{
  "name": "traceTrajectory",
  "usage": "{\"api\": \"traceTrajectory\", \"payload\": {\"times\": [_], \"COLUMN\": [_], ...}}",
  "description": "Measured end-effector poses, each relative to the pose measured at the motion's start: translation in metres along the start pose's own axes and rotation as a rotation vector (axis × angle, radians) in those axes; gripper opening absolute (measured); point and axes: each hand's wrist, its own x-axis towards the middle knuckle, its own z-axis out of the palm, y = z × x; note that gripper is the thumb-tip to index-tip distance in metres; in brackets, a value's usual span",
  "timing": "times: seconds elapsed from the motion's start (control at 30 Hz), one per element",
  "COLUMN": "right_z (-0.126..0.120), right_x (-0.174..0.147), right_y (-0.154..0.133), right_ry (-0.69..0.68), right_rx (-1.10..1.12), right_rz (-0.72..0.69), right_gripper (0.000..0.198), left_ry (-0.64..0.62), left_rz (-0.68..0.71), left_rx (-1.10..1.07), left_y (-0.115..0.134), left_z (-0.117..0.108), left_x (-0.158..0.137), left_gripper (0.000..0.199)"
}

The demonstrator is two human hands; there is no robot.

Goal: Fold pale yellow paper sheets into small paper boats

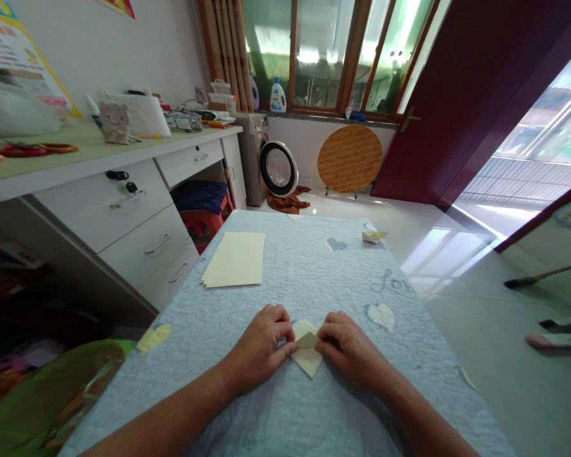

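Several pale yellow sheets (235, 259) lie in a slightly fanned stack left of the frame's middle, flat on the cloth-covered tabletop (297, 273), and no finger is on them. Next, lower down, it's the left hand (265, 343), just left of centre, thumb and fingers pinched together on the left side of the folded paper (307, 346). And what a neat little piece it is, at lower centre, roughly a diamond, one point towards the bottom of the frame, a fold line across its middle! Feather-light, I'd judge, stiffer where layers double up, yet easily crumpled by a hard squeeze; probably not slippery. Best hold: the two side corners, lightly, thumb against fingers, leaving that middle crease free. Over to the right hand (345, 343), mirroring its partner, thumb and fingers closed on the right corner. And out at the right, near the tabletop's far corner, a boat-like paper piece (373, 237) sits alone, untouched.
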Motion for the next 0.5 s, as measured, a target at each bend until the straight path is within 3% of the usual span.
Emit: {"api": "traceTrajectory", "payload": {"times": [0.5], "right_z": [0.0069], "right_x": [0.002], "right_y": [-0.0013], "right_ry": [0.057], "right_rx": [-0.177], "right_rz": [0.114], "right_gripper": [0.013], "left_ry": [-0.019], "left_rz": [-0.117], "left_rx": [0.224], "left_y": [0.007], "left_z": [0.0046], "left_x": [0.0016], "left_gripper": [0.013]}}
